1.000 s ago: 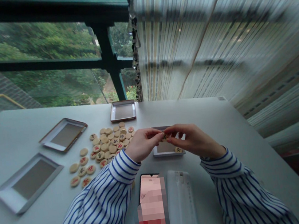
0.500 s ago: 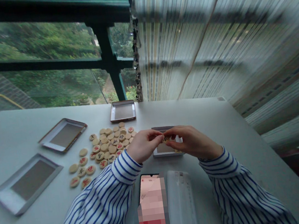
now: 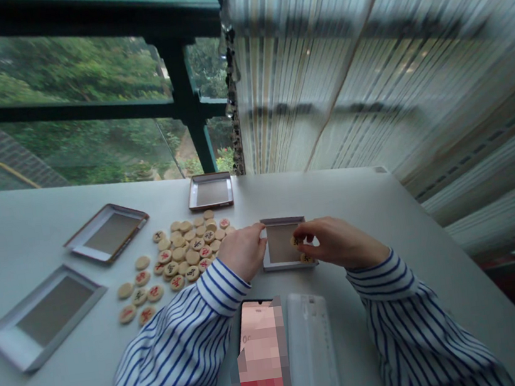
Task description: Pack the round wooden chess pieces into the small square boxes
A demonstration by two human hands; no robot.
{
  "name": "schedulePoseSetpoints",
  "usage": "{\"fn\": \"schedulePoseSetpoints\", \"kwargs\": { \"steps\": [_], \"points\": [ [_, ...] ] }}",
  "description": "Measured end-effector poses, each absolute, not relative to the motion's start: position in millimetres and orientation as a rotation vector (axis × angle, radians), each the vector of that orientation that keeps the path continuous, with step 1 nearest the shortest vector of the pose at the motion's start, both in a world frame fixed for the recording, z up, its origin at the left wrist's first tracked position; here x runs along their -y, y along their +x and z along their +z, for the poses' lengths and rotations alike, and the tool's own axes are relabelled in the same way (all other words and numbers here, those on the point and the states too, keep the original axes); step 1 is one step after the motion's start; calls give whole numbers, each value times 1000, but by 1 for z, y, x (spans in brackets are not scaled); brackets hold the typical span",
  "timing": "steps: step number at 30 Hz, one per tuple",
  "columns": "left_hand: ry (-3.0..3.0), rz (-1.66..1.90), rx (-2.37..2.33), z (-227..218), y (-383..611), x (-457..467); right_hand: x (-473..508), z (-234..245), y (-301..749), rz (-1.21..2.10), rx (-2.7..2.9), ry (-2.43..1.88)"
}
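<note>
Round pieces [image 3: 179, 254] lie loose on the counter [image 3: 28, 223]. Right of them I see the left hand [image 3: 242, 252] by the left edge of the box [image 3: 283, 266]; its grip I cannot tell. Near another piece [image 3: 306, 259], a marked piece [image 3: 295, 240] is pinched in the right hand's [image 3: 340, 242] grip.
</note>
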State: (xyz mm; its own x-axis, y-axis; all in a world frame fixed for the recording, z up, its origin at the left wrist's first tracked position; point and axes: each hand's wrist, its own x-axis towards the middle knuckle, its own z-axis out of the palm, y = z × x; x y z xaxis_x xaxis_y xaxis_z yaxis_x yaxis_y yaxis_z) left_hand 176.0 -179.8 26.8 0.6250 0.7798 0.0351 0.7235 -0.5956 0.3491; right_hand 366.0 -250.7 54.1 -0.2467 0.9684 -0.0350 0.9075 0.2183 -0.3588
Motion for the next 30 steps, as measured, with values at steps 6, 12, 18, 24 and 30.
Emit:
{"fn": "schedulePoseSetpoints", "kwargs": {
  "steps": [6, 12, 18, 24, 30],
  "points": [
    [2575, 199, -1206, 21, 176, 180, 250, 51, 364, 475, 2360, -1905],
    [2591, 112, -1263, 19, 178, 180, 249, 45, 361, 418, 2396, -1978],
    [2684, -21, -1320, 16, 179, 180, 247, 44, 358, 421, 2498, -1943],
    [2692, -59, -1331, 17, 179, 181, 246, 42, 359, 437, 2531, -1925],
    [2701, -45, -1327, 14, 180, 181, 245, 39, 360, 482, 2543, -1891]
  ]
}}
